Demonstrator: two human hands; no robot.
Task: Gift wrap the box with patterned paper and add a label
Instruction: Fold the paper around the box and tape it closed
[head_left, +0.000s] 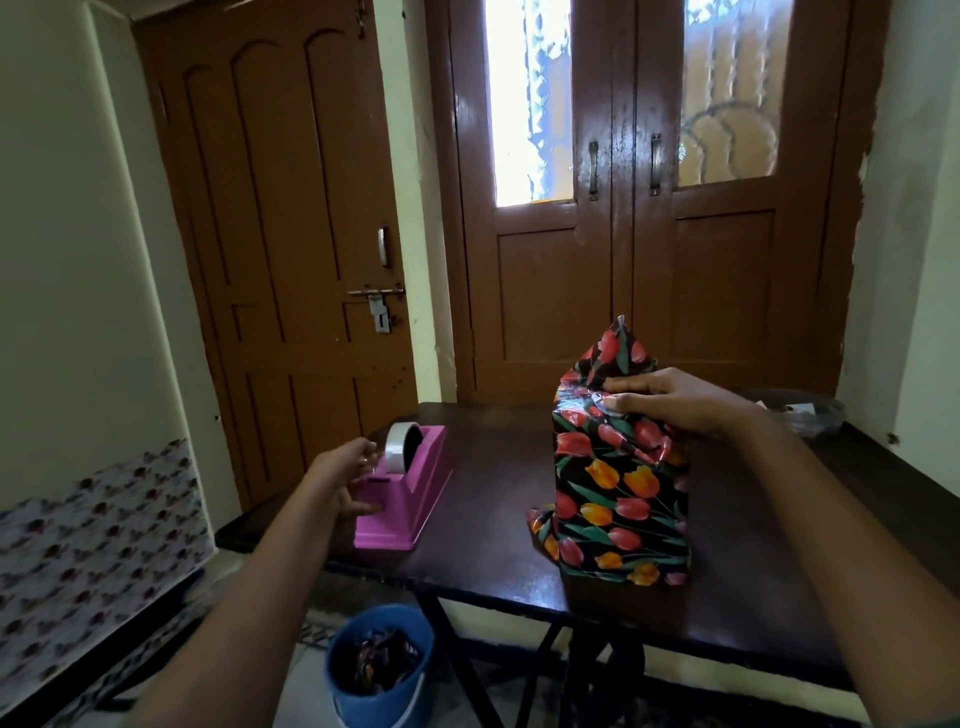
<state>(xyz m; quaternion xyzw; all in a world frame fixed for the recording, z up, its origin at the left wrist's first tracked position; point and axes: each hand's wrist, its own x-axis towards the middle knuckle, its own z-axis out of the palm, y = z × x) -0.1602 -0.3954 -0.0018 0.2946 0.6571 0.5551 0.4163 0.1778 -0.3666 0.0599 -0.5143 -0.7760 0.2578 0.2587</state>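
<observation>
The right grip (670, 400) is pinching the patterned paper (621, 348) atop the upright box (623, 519) on the worktop (493, 493); the left grip (345, 478), loosely spread, is touching the tape dispenser (415, 493).

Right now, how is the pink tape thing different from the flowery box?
The tape dispenser is plain pink and low; the box stands tall in black paper with red and orange tulips. The left hand is at the dispenser, fingers loose; the right hand pinches the box's folded top paper. Both sit on the table.
</observation>
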